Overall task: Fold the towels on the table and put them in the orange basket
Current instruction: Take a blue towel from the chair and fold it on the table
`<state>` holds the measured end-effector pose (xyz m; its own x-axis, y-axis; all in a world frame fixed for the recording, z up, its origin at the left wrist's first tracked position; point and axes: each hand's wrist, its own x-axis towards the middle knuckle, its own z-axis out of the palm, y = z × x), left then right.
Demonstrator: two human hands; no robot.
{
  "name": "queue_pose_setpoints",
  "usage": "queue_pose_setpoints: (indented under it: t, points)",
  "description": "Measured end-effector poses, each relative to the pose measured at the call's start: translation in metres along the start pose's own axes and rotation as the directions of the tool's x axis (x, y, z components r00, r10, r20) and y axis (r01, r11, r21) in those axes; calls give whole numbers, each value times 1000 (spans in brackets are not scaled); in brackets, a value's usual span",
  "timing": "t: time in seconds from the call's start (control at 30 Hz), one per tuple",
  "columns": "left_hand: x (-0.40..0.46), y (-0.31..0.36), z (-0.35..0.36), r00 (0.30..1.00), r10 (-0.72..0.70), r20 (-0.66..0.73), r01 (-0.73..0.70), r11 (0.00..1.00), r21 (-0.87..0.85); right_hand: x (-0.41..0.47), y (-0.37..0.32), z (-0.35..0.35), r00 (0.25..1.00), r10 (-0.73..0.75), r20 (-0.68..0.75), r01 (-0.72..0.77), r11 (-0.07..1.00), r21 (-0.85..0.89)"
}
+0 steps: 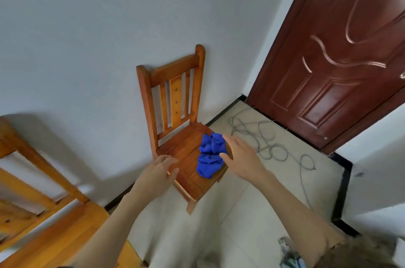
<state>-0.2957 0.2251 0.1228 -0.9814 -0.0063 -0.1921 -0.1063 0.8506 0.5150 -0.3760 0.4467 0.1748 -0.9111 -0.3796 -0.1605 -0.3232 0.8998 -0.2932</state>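
1. Blue towel (210,155) crumpled on chair (175,114) seat, toward seat's 3 o'clock side, bunched in uneven folds, near seat's right edge.
2. Right hand (238,155) just at 3 o'clock of towel, fingers straight and spread, thumb apart; fingertips at towel's right edge, contact unclear; nothing gripped.
3. Left hand (161,171) at 9 o'clock of towel, over seat's front-left corner, fingers loosely extended, holding nothing; apart from towel.
4. Both bare forearms reaching in from 6 o'clock, converging toward seat.
5. Chair wooden, slatted back against pale wall (87,37), seat planks reddish-brown.
6. Second wooden chair (32,191) at 8 o'clock, lighter orange, blurred, well apart from towel.
7. Dark red door (339,59) at 2 o'clock, shut, carved panels.
8. Grey cable (269,142) coiled loosely on tiled floor (219,234) at 3 o'clock of chair, between chair and door.
9. Black skirting along floor edge by door and wall.
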Motion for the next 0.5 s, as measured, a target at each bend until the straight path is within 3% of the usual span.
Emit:
queue_pose_setpoints:
  t: [0.23,0.37,0.5]
  points:
    - [139,25,52,984,-122,128,122,992,6,115,108,3,995,38,91,-40,999,17]
    - [207,45,85,934,-249,254,256,967,6,186,171,22,969,54,240,-68,996,51]
    - [268,46,111,907,-294,302,300,953,28,256,221,50,937,64,344,-81,996,34]
